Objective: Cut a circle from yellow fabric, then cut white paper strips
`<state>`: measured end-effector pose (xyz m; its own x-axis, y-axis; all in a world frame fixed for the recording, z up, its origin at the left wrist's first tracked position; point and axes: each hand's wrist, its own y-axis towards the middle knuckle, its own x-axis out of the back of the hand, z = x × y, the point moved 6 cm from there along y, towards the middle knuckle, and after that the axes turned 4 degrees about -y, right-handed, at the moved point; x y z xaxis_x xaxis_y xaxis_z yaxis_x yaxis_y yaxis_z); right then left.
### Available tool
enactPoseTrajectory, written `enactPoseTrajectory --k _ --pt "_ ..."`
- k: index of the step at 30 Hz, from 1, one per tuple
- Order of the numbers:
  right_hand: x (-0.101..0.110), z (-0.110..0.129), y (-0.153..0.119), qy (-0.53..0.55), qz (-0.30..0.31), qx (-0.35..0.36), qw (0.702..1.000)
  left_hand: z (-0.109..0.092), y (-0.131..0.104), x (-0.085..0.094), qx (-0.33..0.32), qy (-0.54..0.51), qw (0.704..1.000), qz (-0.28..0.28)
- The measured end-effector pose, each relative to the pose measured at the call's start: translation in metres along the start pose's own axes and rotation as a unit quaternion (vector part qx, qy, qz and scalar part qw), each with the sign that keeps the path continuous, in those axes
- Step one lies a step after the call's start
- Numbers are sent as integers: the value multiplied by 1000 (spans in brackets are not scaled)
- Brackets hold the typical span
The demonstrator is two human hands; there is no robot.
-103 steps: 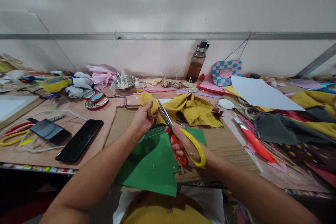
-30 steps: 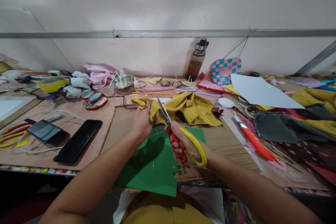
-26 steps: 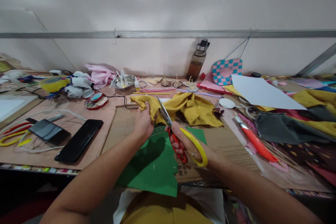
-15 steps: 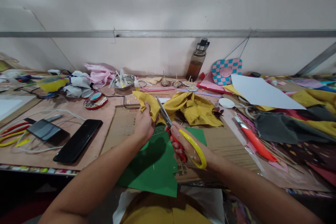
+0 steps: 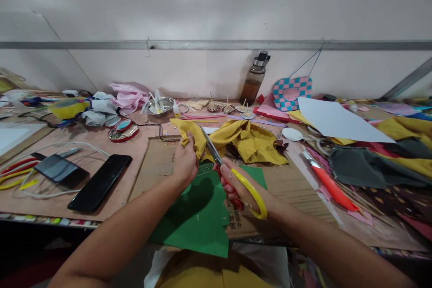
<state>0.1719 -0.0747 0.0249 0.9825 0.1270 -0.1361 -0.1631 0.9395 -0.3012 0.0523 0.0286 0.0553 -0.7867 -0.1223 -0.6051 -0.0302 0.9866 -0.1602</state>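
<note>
Two hands (image 5: 186,162) (image 5: 232,180) grasp yellow cloth (image 5: 249,141) (left) and scissors (image 5: 213,149) (right) over a cluttered workbench (image 5: 141,141) facing white panels (image 5: 286,4).

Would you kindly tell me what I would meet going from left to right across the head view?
Black phone, left hand, scissors in the right hand, pink-and-blue checkered piece, grey cloth.

Found the blades of the scissors (image 5: 213,149) closed further in the right hand (image 5: 233,179) than half a second ago. Found the flap of yellow cloth (image 5: 200,143) reaching farther out past the left hand (image 5: 185,159) than at first, and lifted from its sag of one second ago. Noted more printing (image 5: 234,221) exposed just below the right hand.
</note>
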Motion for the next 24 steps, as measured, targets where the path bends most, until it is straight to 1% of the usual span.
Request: enactPoseTrajectory --k 3,5,10,20,24 --pt "0 5 -1 -48 4 41 998 -2 -1 0 -9 -4 1000 -4" --pt "-1 7 -1 -63 9 52 997 -2 -1 -1 -10 -4 1000 -1" --pt "-2 8 -1 -58 9 49 997 -1 -1 -3 -10 -1 1000 12" --pt "-3 8 -3 -43 4 33 999 -2 -2 -4 -15 1 1000 21" --pt "-3 10 -4 -35 4 30 999 -1 -1 -3 -7 0 1000 11"
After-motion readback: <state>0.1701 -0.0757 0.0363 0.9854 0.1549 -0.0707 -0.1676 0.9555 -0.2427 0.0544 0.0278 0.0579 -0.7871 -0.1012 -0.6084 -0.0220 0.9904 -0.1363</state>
